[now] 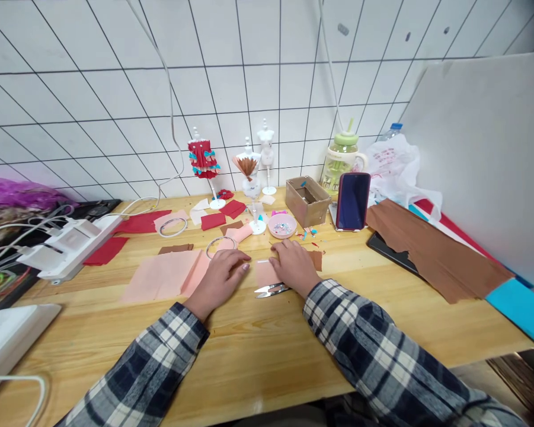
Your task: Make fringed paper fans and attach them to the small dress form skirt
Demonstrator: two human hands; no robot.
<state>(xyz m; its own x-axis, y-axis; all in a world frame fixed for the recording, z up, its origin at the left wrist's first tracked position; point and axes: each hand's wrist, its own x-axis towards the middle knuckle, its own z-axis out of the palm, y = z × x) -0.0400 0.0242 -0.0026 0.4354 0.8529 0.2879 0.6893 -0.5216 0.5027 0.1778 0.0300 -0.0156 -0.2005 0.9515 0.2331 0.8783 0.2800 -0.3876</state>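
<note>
My left hand (224, 274) rests on the table at the right edge of a folded pink crepe-like sheet (160, 276). Its fingers are bent a little, the thumb stands apart from the index finger, and nothing shows in them. My right hand (296, 267) lies over a small pink piece (265, 274) with a white strip along its top. Its thumb and index fingertips are apart and touch down at the piece; the other fingers are partly hidden. Thread snips (271, 290) lie just below the piece, one end under the right hand. A brown scrap (315, 260) shows behind that hand.
Small white dress forms stand at the back, one in a red ruffled dress (203, 160), one with a brown pleated piece (248, 166). Nearby are a pink bead dish (282, 226), cardboard box (308, 201), phone (353, 201), and bottle (341, 160). A power strip (66, 246) is left, brown sheets (440, 255) right.
</note>
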